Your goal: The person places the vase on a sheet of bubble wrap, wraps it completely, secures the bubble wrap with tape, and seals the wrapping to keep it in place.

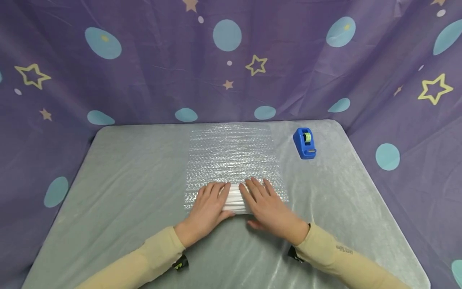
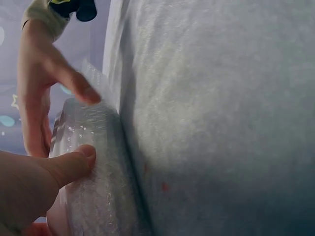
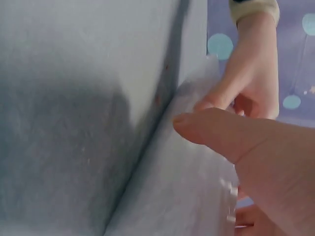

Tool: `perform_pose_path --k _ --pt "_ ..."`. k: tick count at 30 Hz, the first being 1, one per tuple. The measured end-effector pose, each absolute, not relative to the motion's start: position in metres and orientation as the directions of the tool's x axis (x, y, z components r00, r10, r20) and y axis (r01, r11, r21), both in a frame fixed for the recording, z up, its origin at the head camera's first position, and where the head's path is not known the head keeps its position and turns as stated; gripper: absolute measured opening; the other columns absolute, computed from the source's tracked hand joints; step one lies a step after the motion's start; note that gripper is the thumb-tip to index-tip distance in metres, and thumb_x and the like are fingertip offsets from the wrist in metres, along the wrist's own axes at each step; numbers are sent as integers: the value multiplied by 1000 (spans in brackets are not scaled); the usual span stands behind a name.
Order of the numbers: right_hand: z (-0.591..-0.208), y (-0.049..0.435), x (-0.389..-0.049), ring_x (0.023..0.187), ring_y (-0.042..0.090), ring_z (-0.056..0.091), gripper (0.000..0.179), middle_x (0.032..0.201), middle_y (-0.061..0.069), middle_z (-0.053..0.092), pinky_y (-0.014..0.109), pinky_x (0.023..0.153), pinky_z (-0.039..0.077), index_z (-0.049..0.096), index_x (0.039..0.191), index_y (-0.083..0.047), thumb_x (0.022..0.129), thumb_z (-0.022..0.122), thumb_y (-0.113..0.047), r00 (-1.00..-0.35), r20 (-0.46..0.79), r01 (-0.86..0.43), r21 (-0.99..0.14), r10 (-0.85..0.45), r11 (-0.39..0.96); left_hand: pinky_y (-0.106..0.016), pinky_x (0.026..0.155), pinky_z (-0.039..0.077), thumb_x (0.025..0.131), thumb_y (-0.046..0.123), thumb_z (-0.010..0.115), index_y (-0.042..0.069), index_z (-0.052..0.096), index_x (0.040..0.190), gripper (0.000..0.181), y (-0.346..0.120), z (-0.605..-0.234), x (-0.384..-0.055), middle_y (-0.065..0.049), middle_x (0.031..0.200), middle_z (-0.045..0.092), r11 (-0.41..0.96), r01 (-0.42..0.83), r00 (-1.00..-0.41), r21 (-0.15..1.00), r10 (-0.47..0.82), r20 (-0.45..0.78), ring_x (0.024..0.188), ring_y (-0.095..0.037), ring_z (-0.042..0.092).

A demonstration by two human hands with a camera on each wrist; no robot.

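A sheet of clear bubble wrap point(image 1: 232, 154) lies flat on the table, its near end wound around a white object. This white, ridged bubble-wrapped bundle point(image 1: 236, 200) shows between the hands; what is inside is hidden. My left hand point(image 1: 206, 208) grips the bundle's left part, fingers over the far side and thumb point(image 2: 78, 160) pressed on the near side. On the right part, my right hand point(image 1: 270, 209) lies with its fingers extended over the top. Its thumb point(image 3: 197, 125) sticks out at the near side, over the wrap.
A blue tape dispenser point(image 1: 304, 143) with a roll of tape stands at the back right of the table. Grey cloth covers the table point(image 1: 133, 180). Purple curtains point(image 1: 155, 60) with stars and dots hang behind and along both sides.
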State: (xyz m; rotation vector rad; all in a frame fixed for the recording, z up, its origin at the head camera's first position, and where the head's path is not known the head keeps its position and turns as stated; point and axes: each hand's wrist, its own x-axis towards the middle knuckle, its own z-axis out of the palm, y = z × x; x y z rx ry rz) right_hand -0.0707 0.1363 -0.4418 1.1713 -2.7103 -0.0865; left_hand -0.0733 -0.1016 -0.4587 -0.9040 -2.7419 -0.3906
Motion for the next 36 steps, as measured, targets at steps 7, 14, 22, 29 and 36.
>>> perform_pose_path --k 7,14,22,29,36 --pt "-452 129 -66 152 43 32 124 163 30 32 65 119 28 27 161 5 74 87 -61 -680 132 -695 201 -722 691 -57 97 49 85 47 82 -4 54 144 83 -104 -455 -78 -23 132 61 767 609 -786 204 549 284 121 -40 56" --pt "-463 127 -73 151 43 34 121 162 28 36 64 119 30 32 160 1 71 91 -56 -666 201 -661 287 -718 694 -60 97 48 91 47 77 -7 51 145 81 -106 -454 -83 -26 135 57 735 619 -785 276 570 242 126 -43 52" --pt "-469 124 -79 137 40 52 105 151 24 51 58 111 43 39 157 -1 74 90 -41 -655 273 -629 321 -705 708 -61 100 48 92 48 74 -8 50 146 81 -109 -453 -89 -27 137 57 713 635 -772 299 600 209 126 -43 52" --pt "-473 122 -85 124 37 57 92 137 21 58 56 106 47 43 154 -1 76 86 -26 -641 316 -619 325 -699 715 -59 107 45 91 47 78 -8 52 145 82 -110 -451 -91 -26 138 59 725 618 -786 304 582 207 128 -42 55" --pt "-466 119 -92 122 36 57 106 135 19 57 57 105 47 45 151 -1 64 96 -35 -660 284 -638 277 -696 719 -60 112 42 91 42 79 -7 52 144 77 -104 -454 -80 -30 140 58 739 657 -738 150 589 329 134 -46 54"
